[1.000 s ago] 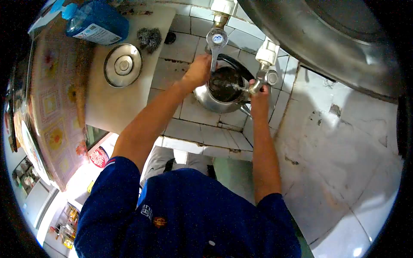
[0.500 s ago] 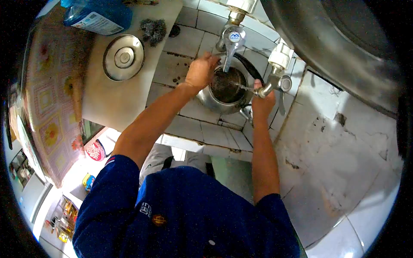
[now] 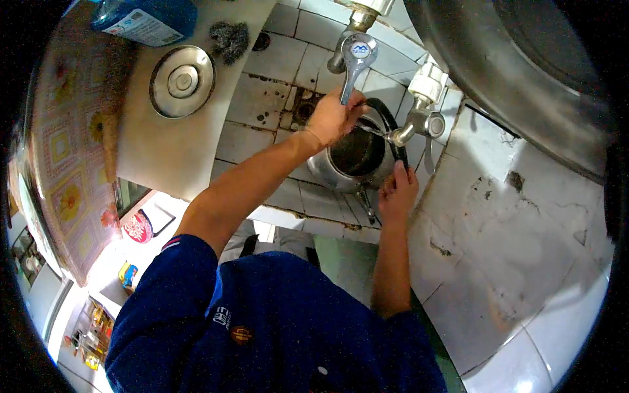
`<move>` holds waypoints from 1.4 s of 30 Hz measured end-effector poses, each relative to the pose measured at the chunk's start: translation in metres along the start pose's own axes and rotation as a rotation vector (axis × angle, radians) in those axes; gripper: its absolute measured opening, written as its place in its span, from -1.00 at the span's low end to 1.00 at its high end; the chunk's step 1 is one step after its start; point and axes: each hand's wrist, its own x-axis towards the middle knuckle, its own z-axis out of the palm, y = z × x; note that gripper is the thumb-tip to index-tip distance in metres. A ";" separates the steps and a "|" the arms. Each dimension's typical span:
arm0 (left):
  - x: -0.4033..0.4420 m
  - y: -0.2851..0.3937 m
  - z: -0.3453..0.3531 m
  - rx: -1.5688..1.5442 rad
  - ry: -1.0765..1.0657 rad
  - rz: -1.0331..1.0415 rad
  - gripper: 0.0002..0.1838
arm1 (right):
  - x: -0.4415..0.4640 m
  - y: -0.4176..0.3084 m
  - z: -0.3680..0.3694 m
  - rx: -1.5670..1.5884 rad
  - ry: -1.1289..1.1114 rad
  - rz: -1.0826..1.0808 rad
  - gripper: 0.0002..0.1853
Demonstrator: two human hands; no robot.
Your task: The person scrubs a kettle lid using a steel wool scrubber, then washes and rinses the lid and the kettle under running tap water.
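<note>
A round metal kettle (image 3: 324, 171) with a dark opening and a black handle (image 3: 388, 124) sits in the tiled basin (image 3: 249, 147). Water runs from the right tap (image 3: 414, 128) toward its opening. My left hand (image 3: 331, 119) is at the kettle's upper left rim, below the lever of the other tap (image 3: 357, 56); its fingertips are blurred, and what they hold is unclear. My right hand (image 3: 398, 190) has its fingers curled round the lower end of the black handle. The kettle's spout (image 3: 365, 206) points down toward me.
A round metal lid (image 3: 183, 82) and a steel wool scourer (image 3: 228, 42) lie on the board (image 3: 170, 147) at the left. Behind them is a blue bottle (image 3: 147, 21). A large metal pan (image 3: 524, 78) overhangs the upper right.
The kettle has turned and shifted down and right, its spout now toward me. My right hand has moved down along the handle, away from the tap. A drain now shows in the basin.
</note>
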 end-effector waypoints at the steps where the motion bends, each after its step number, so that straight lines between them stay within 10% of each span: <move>1: 0.003 0.006 0.000 0.000 -0.001 0.002 -0.84 | -0.002 0.000 -0.005 0.001 0.001 -0.001 -0.71; 11: -0.004 0.033 0.005 0.140 -0.054 0.089 -0.62 | -0.022 -0.012 -0.029 -0.081 -0.076 -0.068 -0.69; 16: -0.012 0.025 -0.017 -0.698 -0.130 -0.266 -0.67 | 0.001 -0.010 -0.014 -0.363 -0.090 -0.124 -0.66; 22: -0.007 0.037 -0.121 -0.003 -0.354 -0.304 -0.59 | 0.064 0.024 0.037 -0.654 -0.273 -0.883 -0.51; 32: -0.008 0.039 -0.150 0.316 -0.587 -0.356 -0.50 | 0.056 -0.007 0.105 -0.368 -0.407 -0.616 -0.49; 40: -0.014 0.035 -0.108 0.030 -0.602 -0.189 -0.57 | 0.139 0.089 0.119 0.261 -0.046 -0.497 -0.75; 42: -0.014 0.035 -0.100 -0.046 -0.562 -0.183 -0.60 | 0.150 0.119 0.114 0.228 0.050 -0.797 -0.81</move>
